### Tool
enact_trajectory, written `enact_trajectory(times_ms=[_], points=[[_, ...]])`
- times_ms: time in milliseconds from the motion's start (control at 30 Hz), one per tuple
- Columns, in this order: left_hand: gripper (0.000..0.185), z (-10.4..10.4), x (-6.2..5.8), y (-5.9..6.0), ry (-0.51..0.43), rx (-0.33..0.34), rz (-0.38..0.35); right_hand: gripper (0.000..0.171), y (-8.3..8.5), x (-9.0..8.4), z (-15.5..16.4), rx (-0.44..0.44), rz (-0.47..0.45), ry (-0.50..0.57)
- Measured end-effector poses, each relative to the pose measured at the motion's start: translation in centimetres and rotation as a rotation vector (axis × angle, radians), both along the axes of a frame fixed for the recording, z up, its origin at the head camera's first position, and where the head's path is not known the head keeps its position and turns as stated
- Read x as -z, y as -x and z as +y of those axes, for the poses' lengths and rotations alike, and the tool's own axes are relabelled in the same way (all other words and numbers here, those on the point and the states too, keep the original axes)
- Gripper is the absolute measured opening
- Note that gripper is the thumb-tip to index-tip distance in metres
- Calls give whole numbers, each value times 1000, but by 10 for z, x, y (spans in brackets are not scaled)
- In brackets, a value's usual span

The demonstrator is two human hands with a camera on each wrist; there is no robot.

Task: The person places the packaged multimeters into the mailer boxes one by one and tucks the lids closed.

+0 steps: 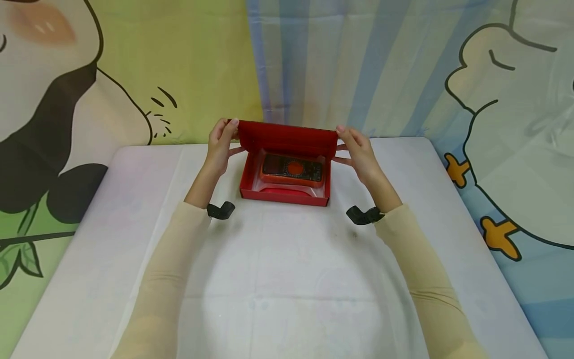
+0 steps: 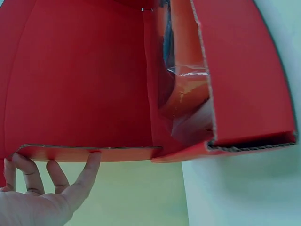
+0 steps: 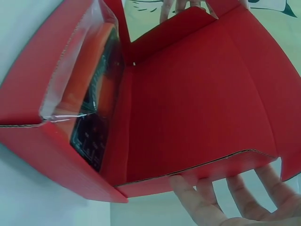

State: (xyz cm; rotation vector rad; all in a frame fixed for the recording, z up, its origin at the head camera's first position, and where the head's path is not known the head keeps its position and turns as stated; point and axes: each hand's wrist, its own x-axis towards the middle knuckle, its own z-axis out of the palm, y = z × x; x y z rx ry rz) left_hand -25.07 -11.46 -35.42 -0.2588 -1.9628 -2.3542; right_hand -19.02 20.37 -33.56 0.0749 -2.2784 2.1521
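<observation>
A red cardboard box (image 1: pixel 282 195) sits on the white table (image 1: pixel 287 279) with its lid (image 1: pixel 287 137) raised upright at the back. Inside lies an orange and black device (image 1: pixel 291 169) under clear plastic wrap. My left hand (image 1: pixel 222 143) holds the lid's left end, fingertips at its top corner. My right hand (image 1: pixel 358 148) holds the right end the same way. In the left wrist view, the left hand (image 2: pixel 42 193) pinches the edge of the lid (image 2: pixel 84 84). In the right wrist view, the right hand (image 3: pixel 225 200) curls its fingers under the lid (image 3: pixel 197 103), with the device (image 3: pixel 91 127) beside it.
A cartoon-printed curtain (image 1: pixel 314 65) hangs close behind the table's far edge. Black wrist straps (image 1: pixel 220 210) sit on both cream sleeves. The white cloth stretches bare in front of the box and to both sides.
</observation>
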Motion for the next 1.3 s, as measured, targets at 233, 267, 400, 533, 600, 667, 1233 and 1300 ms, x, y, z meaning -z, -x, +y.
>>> enact_trajectory(times_ms=[233,267,400,533,600,667,1233,1300], points=[[6,-2,8,-7,-29,3,64,35,-5,7,1,-30,23,-31],[7,-3,9,-8,-28,7,74,35,-6,9,2,-35,27,-41],[10,-5,15,-11,-46,37,101,36,-10,13,4,-54,35,-52],[13,-8,20,-12,-85,77,114,40,-13,17,5,-73,58,-47],[14,-9,23,-13,-91,90,119,43,-14,20,7,-85,67,-46],[16,-11,25,-13,-92,102,119,45,-15,24,7,-97,74,-48],[40,-28,42,-23,-67,226,119,44,-24,47,13,-164,184,-70],[40,-29,44,-24,-70,227,116,42,-25,49,13,-164,198,-73]])
